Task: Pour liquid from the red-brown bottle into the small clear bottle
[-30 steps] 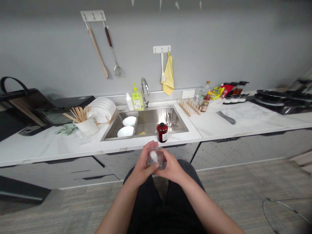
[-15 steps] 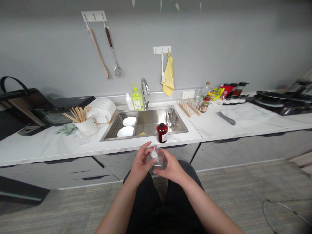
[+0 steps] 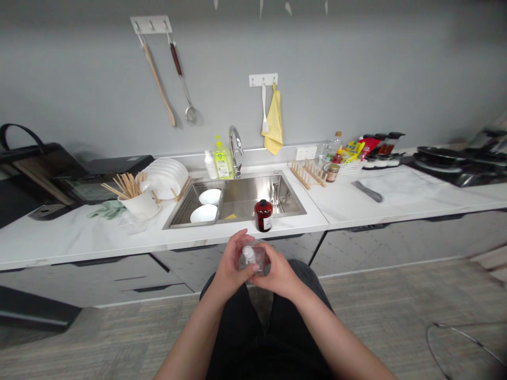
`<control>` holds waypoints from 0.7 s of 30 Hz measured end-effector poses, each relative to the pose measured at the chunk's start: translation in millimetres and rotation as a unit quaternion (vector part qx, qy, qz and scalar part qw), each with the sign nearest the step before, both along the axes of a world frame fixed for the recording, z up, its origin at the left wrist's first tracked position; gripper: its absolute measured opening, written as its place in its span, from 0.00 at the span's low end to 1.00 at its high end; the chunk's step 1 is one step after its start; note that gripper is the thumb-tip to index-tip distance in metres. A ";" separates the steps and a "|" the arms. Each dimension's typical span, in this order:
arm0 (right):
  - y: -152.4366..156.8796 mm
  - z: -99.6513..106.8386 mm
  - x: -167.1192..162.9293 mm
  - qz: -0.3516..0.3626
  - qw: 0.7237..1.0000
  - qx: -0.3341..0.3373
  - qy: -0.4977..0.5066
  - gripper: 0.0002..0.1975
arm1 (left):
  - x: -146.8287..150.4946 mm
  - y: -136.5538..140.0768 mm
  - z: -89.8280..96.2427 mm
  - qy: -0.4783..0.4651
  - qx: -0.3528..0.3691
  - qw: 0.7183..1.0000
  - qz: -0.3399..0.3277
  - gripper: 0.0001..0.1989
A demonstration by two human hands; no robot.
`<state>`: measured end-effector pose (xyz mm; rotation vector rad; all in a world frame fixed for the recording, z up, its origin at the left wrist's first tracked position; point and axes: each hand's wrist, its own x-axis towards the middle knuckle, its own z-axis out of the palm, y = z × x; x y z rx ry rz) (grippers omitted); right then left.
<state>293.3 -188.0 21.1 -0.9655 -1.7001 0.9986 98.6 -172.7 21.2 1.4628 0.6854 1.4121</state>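
A clear, square-sided pump bottle (image 3: 259,257) with a white pump top (image 3: 249,255) is between my hands, in front of the counter edge and above my lap. My left hand (image 3: 233,266) curls round its left side, with the thumb across the near face. From the right, my right hand (image 3: 276,269) wraps the bottle's other side. My fingers partly hide its lower part. Just beyond my hands, an amber bottle (image 3: 263,216) with a black cap and a white label stands upright on the counter at the sink's front edge.
The steel sink (image 3: 253,196) holds two white bowls (image 3: 204,214) in a rack. Green soap (image 3: 223,161) stands by the faucet (image 3: 236,150). At left are plates (image 3: 168,177) and a chopstick holder (image 3: 140,206); at right, a wooden rack (image 3: 308,175) and a stove (image 3: 447,161).
My left thumb has slid down and right, off the pump top onto the bottle's near face. The pump top has turned or tilted slightly. Both hands stay round the bottle.
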 end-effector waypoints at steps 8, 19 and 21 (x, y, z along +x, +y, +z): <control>2.2 -1.8 1.3 -0.012 1.000 0.000 -0.023 0.37 | 1.9 -2.6 7.4 0.002 -0.041 0.998 0.056 0.34; 6.6 -13.1 0.9 -0.051 0.995 0.011 -0.086 0.39 | -19.8 4.6 35.3 -0.022 -0.085 0.988 0.124 0.24; 4.9 -8.5 -0.3 -0.062 0.991 0.023 -0.115 0.39 | -23.7 4.9 35.8 0.008 -0.076 0.989 0.130 0.25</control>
